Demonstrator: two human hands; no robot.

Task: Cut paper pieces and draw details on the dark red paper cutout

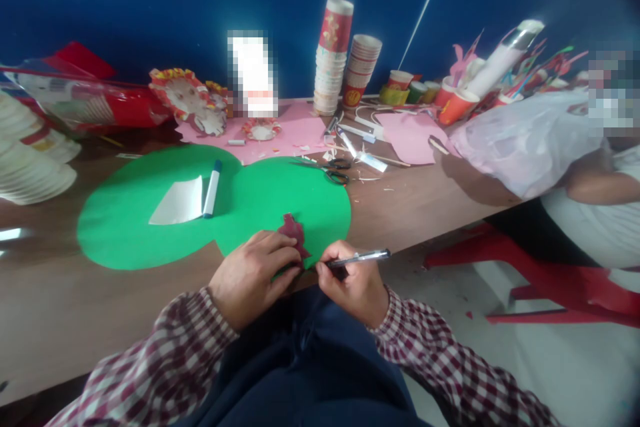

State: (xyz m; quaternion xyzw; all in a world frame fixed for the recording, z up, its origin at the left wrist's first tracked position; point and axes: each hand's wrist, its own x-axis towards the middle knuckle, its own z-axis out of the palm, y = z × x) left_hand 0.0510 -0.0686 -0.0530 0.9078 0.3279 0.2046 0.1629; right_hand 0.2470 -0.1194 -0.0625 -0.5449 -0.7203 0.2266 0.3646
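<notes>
A large green paper (285,197) cut in two joined rounds lies on the table. On its front part rests a small dark red cut-out (293,230), seemingly of paper. My left hand (255,273) holds this cut-out down, with curled fingers over its lower part and the thumb close to the index finger. Between the fingers and thumb of my right hand (353,280) is a pen (363,256), slanting up to the right. Its tip is hidden near the green paper's front edge. A white marker (212,190) and a folded white paper (177,201) lie farther left on the green paper.
Scissors (337,170) lie at the green paper's back edge, near scraps and pink paper (305,123). Stacked paper cups (331,60) stand behind. On the right are a plastic bag (530,137), a red stool (555,280) and another person's arm (603,183).
</notes>
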